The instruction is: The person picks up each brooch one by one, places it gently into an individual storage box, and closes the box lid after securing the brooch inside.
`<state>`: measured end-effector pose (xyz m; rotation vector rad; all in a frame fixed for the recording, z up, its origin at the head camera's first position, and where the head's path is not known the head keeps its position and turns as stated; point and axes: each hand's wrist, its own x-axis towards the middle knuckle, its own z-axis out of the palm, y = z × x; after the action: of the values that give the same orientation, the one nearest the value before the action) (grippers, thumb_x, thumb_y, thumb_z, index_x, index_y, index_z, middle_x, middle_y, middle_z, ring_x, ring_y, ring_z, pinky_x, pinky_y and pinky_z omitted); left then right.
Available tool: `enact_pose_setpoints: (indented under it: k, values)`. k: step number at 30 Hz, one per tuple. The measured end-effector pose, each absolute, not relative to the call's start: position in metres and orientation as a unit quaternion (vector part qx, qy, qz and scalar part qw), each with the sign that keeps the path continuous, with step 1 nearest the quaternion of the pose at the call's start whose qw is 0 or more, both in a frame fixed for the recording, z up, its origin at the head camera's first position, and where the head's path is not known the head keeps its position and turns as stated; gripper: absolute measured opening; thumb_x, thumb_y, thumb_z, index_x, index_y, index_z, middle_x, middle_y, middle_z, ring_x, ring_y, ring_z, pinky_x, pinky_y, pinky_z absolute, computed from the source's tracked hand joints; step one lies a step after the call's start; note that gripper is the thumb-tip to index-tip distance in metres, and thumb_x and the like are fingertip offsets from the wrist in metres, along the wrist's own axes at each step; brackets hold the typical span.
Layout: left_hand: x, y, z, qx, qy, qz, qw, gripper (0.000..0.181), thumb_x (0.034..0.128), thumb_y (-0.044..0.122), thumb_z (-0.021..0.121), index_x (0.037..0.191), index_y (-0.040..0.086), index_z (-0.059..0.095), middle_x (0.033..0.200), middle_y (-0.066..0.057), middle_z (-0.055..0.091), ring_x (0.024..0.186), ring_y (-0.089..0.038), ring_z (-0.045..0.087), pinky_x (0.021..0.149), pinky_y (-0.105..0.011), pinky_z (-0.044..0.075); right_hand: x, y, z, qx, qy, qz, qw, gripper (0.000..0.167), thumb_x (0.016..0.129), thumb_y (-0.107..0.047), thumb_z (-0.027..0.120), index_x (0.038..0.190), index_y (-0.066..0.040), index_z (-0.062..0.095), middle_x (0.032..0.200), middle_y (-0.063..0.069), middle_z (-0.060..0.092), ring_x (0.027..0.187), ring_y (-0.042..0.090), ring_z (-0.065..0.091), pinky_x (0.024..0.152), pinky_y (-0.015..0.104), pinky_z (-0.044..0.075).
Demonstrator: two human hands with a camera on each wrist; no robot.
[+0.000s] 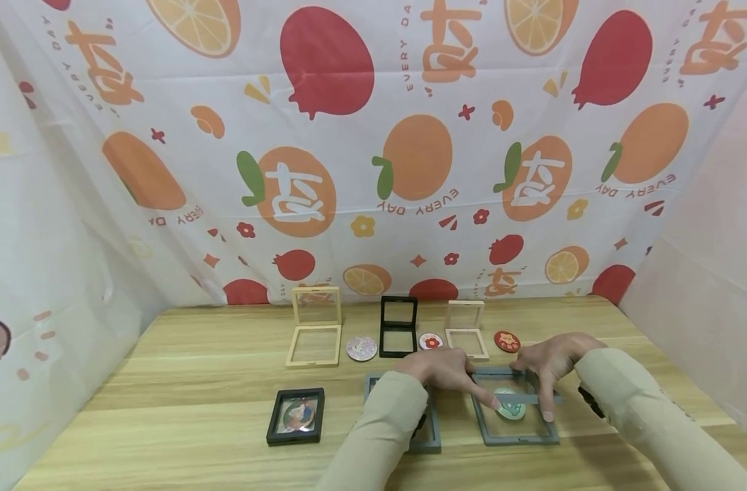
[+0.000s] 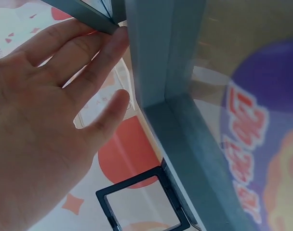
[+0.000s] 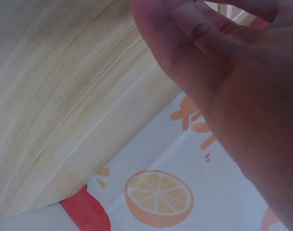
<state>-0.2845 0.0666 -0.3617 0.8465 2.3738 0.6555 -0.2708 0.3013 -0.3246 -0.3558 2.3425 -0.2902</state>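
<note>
In the head view, a grey-blue frame point(image 1: 520, 440) lies at the right of the table with its clear lid point(image 1: 513, 399) tilted up over the base. A round green badge point(image 1: 509, 409) shows in it. My left hand point(image 1: 448, 372) touches the lid's left side; in the left wrist view its fingers are fairly straight against a grey-blue bar point(image 2: 81, 13). My right hand point(image 1: 554, 361) grips the lid's right side, thumb towards the front edge. The right wrist view shows only the back part of that hand point(image 3: 223, 72), its fingertips cut off.
Another grey-blue frame point(image 1: 436, 426) lies partly under my left forearm. A closed black frame point(image 1: 295, 440) with a badge stands apart at left. Behind are open yellow point(image 1: 312, 362), black point(image 1: 398, 354) and beige point(image 1: 466, 332) frames, with pink point(image 1: 361, 348), white point(image 1: 431, 341) and red point(image 1: 507, 341) badges.
</note>
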Motion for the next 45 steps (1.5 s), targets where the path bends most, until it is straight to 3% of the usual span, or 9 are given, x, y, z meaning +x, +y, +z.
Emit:
enact_pose_setpoints:
  k: [9, 16, 21, 28, 39, 45]
  values:
    - [-0.283, 0.069, -0.360, 0.301, 0.885, 0.239, 0.263, 0.054, 0.0781, 0.059, 0.080, 0.067, 0.020, 0.044, 0.063, 0.008, 0.028, 0.059, -0.007, 0.033, 0.055, -0.027, 0.023, -0.266, 0.300, -0.323, -0.126, 0.915, -0.117, 0.365, 0.101, 0.064, -0.020, 0.096, 0.149, 0.002, 0.046, 0.157, 0.031, 0.027, 0.144, 0.052, 0.022, 0.113, 0.066, 0.023]
    - [-0.277, 0.068, -0.359, 0.298, 0.894, 0.220, 0.252, 0.046, 0.0771, 0.060, 0.080, 0.079, 0.018, 0.061, 0.074, 0.005, 0.047, 0.068, -0.008, 0.045, 0.058, -0.027, 0.033, -0.262, 0.300, -0.327, -0.119, 0.916, -0.127, 0.361, 0.102, 0.063, -0.020, 0.096, 0.150, -0.002, 0.045, 0.159, 0.032, 0.022, 0.145, 0.054, 0.020, 0.112, 0.068, 0.022]
    - [-0.274, 0.068, -0.358, 0.299, 0.898, 0.210, 0.244, 0.045, 0.0770, 0.059, 0.080, 0.088, 0.017, 0.067, 0.082, 0.005, 0.052, 0.073, -0.009, 0.048, 0.060, -0.026, 0.037, -0.261, 0.299, -0.327, -0.115, 0.917, -0.124, 0.360, 0.103, 0.062, -0.021, 0.097, 0.150, -0.002, 0.046, 0.159, 0.031, 0.023, 0.145, 0.053, 0.021, 0.112, 0.068, 0.023]
    - [-0.274, 0.069, -0.357, 0.305, 0.898, 0.205, 0.242, 0.045, 0.0767, 0.057, 0.081, 0.081, 0.016, 0.063, 0.077, 0.005, 0.047, 0.070, -0.009, 0.046, 0.059, -0.026, 0.035, -0.260, 0.298, -0.329, -0.122, 0.919, -0.126, 0.352, 0.106, 0.060, -0.019, 0.098, 0.150, 0.000, 0.045, 0.157, 0.029, 0.027, 0.144, 0.051, 0.024, 0.111, 0.067, 0.026]
    - [-0.271, 0.074, -0.357, 0.293, 0.913, 0.169, 0.226, 0.063, 0.0741, 0.061, 0.082, 0.113, 0.014, 0.070, 0.102, 0.005, 0.064, 0.082, -0.009, 0.055, 0.071, -0.027, 0.049, -0.256, 0.300, -0.332, -0.147, 0.921, -0.136, 0.334, 0.106, 0.059, -0.016, 0.097, 0.149, 0.005, 0.044, 0.157, 0.032, 0.021, 0.143, 0.052, 0.023, 0.111, 0.066, 0.027]
    - [-0.270, 0.076, -0.358, 0.295, 0.917, 0.154, 0.221, 0.065, 0.0729, 0.062, 0.083, 0.116, 0.014, 0.071, 0.110, 0.005, 0.066, 0.086, -0.008, 0.056, 0.076, -0.028, 0.051, -0.265, 0.314, -0.351, -0.180, 0.916, -0.153, 0.324, 0.108, 0.056, -0.017, 0.098, 0.149, 0.002, 0.045, 0.147, 0.019, 0.035, 0.136, 0.045, 0.034, 0.107, 0.066, 0.033]
